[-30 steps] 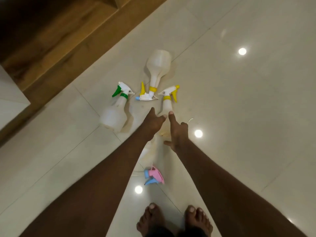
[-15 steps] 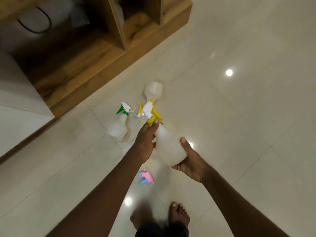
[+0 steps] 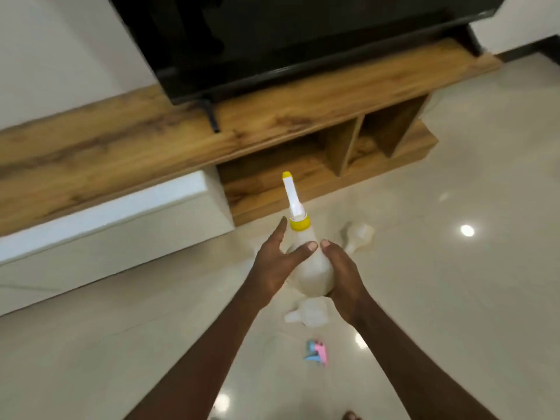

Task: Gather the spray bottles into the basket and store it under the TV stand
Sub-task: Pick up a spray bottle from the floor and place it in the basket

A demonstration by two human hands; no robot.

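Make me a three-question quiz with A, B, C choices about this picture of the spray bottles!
1. Where is the pink and blue spray head?
A. On the floor
B. On the wooden TV stand
C. In a hand

2. What colour is the collar on the held white plastic spray bottle?
A. Green
B. Yellow
C. Red

3. How is the held bottle gripped?
A. By one hand
B. By both hands
C. By none

Answers: 1 A, it lies on the glossy tile floor near the person. 2 B, the collar is yellow. 3 B, the left hand and right hand clasp its body.

Both hands [image 3: 306, 268] cupping an upright yellow-capped spray bottle [image 3: 309, 265], wooden TV stand [image 3: 272, 122] beyond
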